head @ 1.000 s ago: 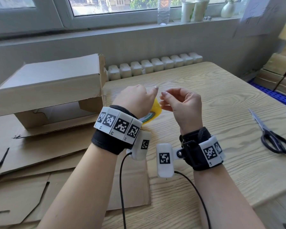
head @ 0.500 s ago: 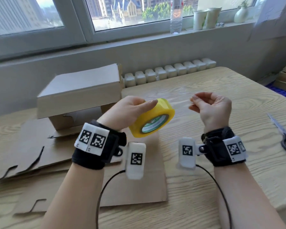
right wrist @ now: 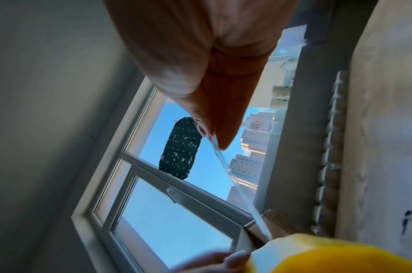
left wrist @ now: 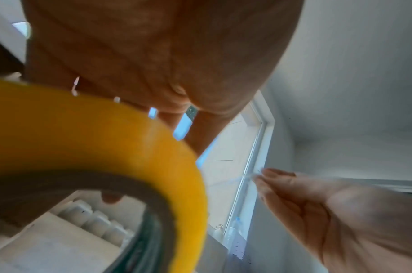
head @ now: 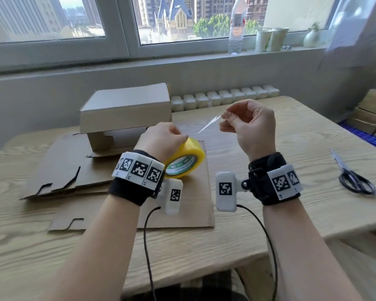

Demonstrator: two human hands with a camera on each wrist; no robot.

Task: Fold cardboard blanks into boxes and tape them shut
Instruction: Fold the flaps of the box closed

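Observation:
My left hand point(head: 161, 140) grips a yellow tape roll point(head: 186, 158) above the flat cardboard blanks point(head: 78, 170); the roll point(left wrist: 95, 138) fills the left wrist view. My right hand point(head: 245, 124) pinches the free end of a clear tape strip point(head: 207, 124) pulled out from the roll, up and to the right. In the right wrist view the strip point(right wrist: 237, 184) runs from my pinching fingertips point(right wrist: 214, 136) down to the roll point(right wrist: 340, 254). A folded cardboard box point(head: 126, 111) sits behind the blanks at back left, with its front side open.
Black-handled scissors point(head: 354, 181) lie on the wooden table point(head: 269, 224) at the right. White foam pieces point(head: 224, 98) line the table's back edge. A bottle point(head: 237, 25) and cups point(head: 269, 39) stand on the windowsill. Stacked boxes point(head: 371, 114) sit at far right.
My hands were together at the roll, then parted. My right hand has moved up and right, now drawing a clear tape strip out. The head view has tilted up.

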